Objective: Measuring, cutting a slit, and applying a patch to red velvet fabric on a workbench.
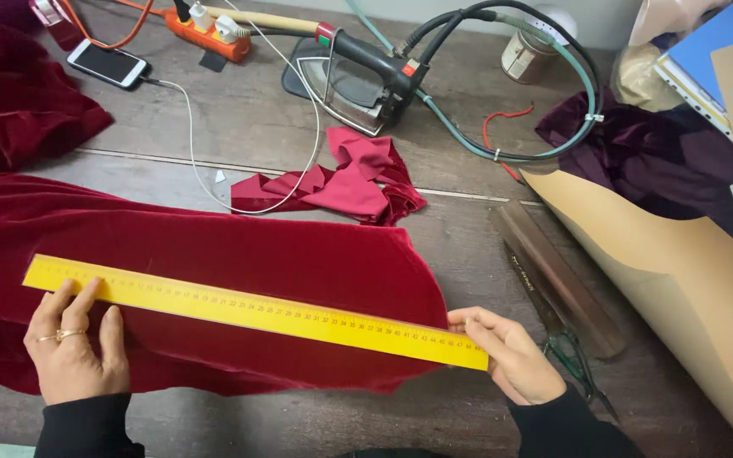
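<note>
A long yellow ruler (248, 310) lies slantwise across a piece of dark red velvet (214, 246) spread on the wooden table (239, 119). My left hand (74, 348) presses flat on the ruler's left end, fingers spread, a ring on one finger. At the ruler's right end, past the velvet's curved edge, my right hand (509, 352) pinches the ruler with fingertips. Both sleeves are black.
Red fabric scraps (345, 182) and a steam iron (362, 76) with hoses sit behind the velvet. A phone (108, 63) on a white cable and an orange power strip (209, 38) are at the back left. Brown paper roll (680, 271), wooden ruler (557, 276), scissors (574, 360) lie right.
</note>
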